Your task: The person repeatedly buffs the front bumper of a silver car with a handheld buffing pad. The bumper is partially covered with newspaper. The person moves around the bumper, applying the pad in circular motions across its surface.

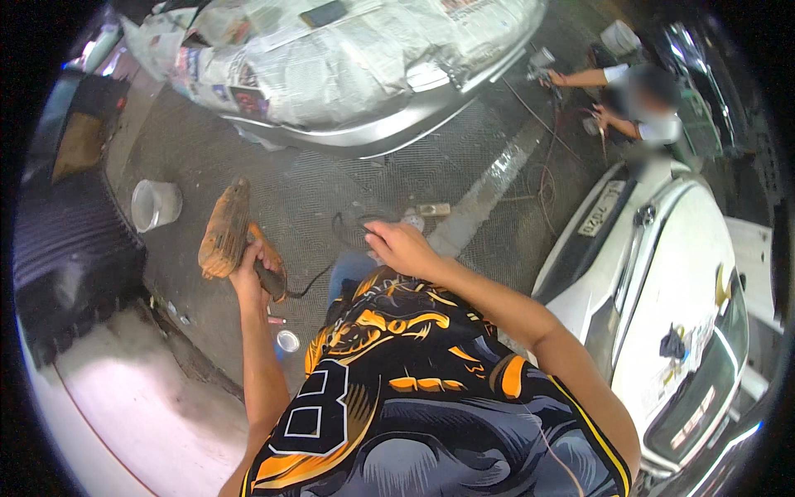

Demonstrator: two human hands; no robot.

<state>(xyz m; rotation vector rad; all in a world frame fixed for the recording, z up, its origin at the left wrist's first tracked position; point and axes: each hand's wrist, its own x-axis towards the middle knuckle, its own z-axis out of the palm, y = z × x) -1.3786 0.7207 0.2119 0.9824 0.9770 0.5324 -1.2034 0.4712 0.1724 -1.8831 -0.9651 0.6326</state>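
Observation:
My left hand (251, 269) is wrapped round the handle of a dirty orange corded power tool (225, 232), held up at the left over the floor. Its exact kind I cannot make out. A black cord (313, 284) runs from the bottom of its handle toward my legs. My right hand (401, 247) is in front of my body with its fingers curled in. Whatever those fingers may hold is hidden, though a dark loop of cord (338, 228) shows close beside them.
A car body masked with newspaper (348, 74) stands ahead, its silver bumper (348, 137) bare. A clear bucket (156, 205) is at the left, an extension socket (432, 210) on the floor. White car (662, 290) at right; another person (650, 99) works at the far right with hoses.

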